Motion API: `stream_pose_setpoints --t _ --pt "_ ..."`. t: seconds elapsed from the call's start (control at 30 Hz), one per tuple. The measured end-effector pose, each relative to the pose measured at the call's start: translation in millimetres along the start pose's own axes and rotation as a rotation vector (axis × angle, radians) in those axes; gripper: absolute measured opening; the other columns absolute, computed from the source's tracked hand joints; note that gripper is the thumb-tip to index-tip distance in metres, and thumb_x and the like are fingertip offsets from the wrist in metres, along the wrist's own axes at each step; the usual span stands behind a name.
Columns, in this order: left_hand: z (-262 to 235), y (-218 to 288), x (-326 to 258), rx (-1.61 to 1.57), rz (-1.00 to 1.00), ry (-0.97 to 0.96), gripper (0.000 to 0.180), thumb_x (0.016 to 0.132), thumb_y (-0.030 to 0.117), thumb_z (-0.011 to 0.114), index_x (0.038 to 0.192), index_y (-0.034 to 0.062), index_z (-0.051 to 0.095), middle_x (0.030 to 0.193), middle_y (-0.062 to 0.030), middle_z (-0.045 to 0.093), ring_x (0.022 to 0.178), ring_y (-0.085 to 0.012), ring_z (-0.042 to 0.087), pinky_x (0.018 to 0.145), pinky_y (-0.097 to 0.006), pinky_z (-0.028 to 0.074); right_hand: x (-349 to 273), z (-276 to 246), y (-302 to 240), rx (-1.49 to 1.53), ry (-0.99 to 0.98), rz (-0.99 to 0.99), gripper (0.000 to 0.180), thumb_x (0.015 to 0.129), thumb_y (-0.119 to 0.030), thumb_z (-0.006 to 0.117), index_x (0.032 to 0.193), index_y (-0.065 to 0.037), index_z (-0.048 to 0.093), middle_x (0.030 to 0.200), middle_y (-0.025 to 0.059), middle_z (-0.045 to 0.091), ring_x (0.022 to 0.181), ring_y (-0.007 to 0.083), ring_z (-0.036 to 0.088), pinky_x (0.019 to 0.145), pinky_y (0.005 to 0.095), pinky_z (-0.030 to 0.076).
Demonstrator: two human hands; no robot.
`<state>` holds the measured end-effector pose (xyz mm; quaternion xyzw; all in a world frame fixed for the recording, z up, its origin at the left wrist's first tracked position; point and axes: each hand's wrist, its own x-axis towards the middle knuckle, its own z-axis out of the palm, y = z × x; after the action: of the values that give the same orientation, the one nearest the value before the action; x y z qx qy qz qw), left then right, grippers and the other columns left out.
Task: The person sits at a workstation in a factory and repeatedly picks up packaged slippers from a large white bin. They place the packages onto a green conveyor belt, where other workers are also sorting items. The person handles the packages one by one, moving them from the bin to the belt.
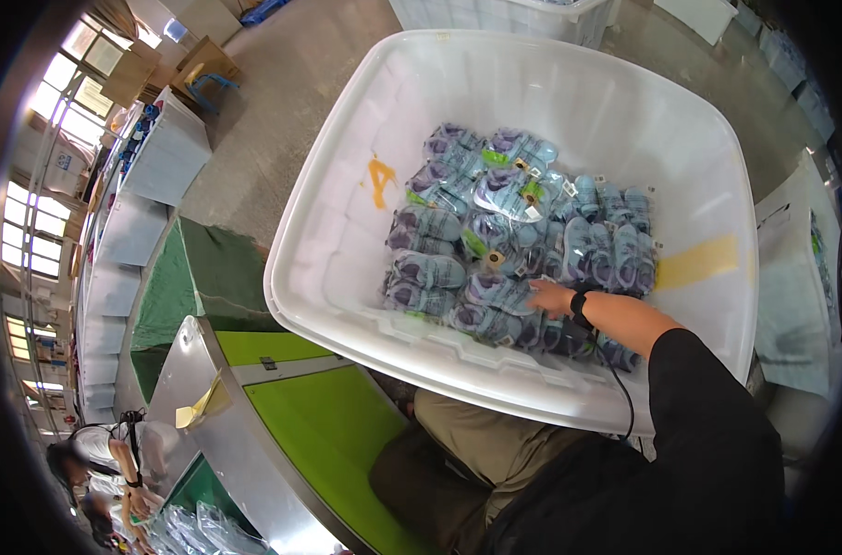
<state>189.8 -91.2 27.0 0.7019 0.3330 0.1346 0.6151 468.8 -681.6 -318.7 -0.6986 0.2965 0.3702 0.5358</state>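
Note:
Inside a large white plastic bin (513, 83) lie several pairs of light blue and purple shoes (513, 190), each pair in a clear plastic bag. My right hand (552, 298) reaches down into the bin from the right, a black band on its wrist. Its fingers are closed at the edge of a bagged pair of shoes (497, 292) near the front of the pile. Part of the grip is hidden by the hand itself. My left hand is out of the picture.
To the left stands a metal-topped table (245, 444) with lime-green panels. Beyond it are a green-covered box (194, 277) and a row of white bins (166, 148). Another person (116, 462) works at lower left beside bagged items (199, 527). A cable (624, 393) hangs by my right arm.

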Motion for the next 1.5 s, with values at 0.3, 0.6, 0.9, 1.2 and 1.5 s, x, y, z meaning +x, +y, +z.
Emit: stream_pose_setpoints --t 0.3,0.6,0.9,1.2,1.5 --pt "15.9 10.2 -1.6 0.025 -0.014 0.004 0.019 0.106 0.012 0.059 0.123 0.0023 0.06 0.1 -0.0075 0.067 0.072 -0.0098 0.058 0.057 -0.02 0.046 49.2 54.2 -16.3 0.469 0.05 -0.149 0.089 0.093 -0.028 0.078 0.164 -0.002 0.029 0.143 0.0123 0.057 0.086 0.0165 0.062 0.066 0.0329 0.053" --pt "32.4 20.0 -2.9 0.032 -0.064 0.068 0.014 0.106 0.012 0.059 0.117 0.003 0.061 0.098 -0.0063 0.067 0.068 -0.0079 0.055 0.056 -0.019 0.044 46.0 75.0 -77.7 0.483 0.022 -0.295 0.082 0.095 -0.026 0.079 0.161 -0.004 0.036 0.124 0.0065 0.063 0.08 0.0111 0.061 0.069 0.028 0.054" --pt "24.1 13.4 -3.8 0.07 -0.017 0.066 0.014 0.105 0.013 0.061 0.115 0.0033 0.062 0.098 -0.0059 0.067 0.068 -0.0076 0.055 0.057 -0.018 0.045 18.7 22.8 11.8 0.637 0.005 -0.23 0.072 0.095 -0.019 0.079 0.157 -0.008 0.044 0.127 0.0087 0.062 0.082 0.0133 0.063 0.068 0.0301 0.057" --pt "18.9 6.8 -3.4 0.034 0.024 0.048 0.016 0.104 0.012 0.063 0.117 0.0027 0.061 0.098 -0.0086 0.067 0.07 -0.0087 0.056 0.057 -0.018 0.045 39.2 65.4 -24.4 0.45 0.34 -0.196 0.07 0.091 -0.013 0.08 0.153 -0.003 0.048 0.143 0.018 0.057 0.09 0.0217 0.071 0.066 0.034 0.062" --pt "3.4 -13.5 7.3 -0.004 0.057 0.08 0.02 0.098 0.013 0.063 0.113 0.0006 0.064 0.09 -0.0104 0.071 0.068 -0.0131 0.063 0.056 -0.024 0.051 67.7 41.6 0.3 0.374 0.016 -0.218 0.099 0.092 -0.032 0.079 0.165 -0.003 0.019 0.162 0.0232 0.038 0.138 0.0408 0.052 0.105 0.0504 0.053"
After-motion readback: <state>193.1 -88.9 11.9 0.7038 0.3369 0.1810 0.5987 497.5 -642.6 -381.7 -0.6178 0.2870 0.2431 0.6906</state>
